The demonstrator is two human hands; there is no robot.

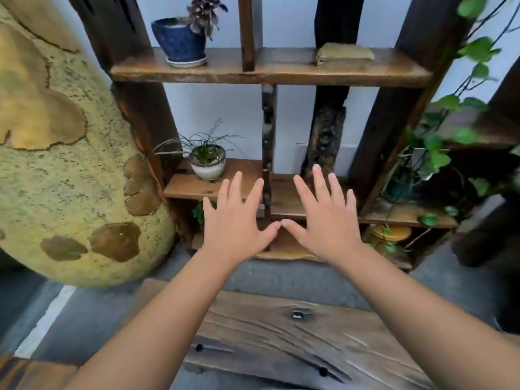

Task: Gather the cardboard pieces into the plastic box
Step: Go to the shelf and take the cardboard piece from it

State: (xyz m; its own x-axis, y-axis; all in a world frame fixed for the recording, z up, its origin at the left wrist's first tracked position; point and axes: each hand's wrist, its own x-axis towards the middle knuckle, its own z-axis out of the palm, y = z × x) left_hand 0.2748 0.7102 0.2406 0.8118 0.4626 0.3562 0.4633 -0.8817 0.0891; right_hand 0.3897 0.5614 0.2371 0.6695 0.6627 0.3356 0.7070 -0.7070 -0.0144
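My left hand (pixel 236 220) and my right hand (pixel 323 218) are stretched out side by side in front of a wooden shelf unit (pixel 270 71), palms down, fingers spread, thumb tips almost touching. Neither holds anything. A stack of tan corrugated cardboard pieces (pixel 344 53) lies on the upper shelf, right of the middle post, well above my right hand. No plastic box is in view.
A blue pot with a purple plant (pixel 180 42) stands on the upper shelf at left. A small white pot with grassy leaves (pixel 208 161) sits on the middle shelf. A big yellow textured form (pixel 64 164) fills the left. Green vines (pixel 439 147) hang at right. A wooden plank (pixel 295 333) lies below my arms.
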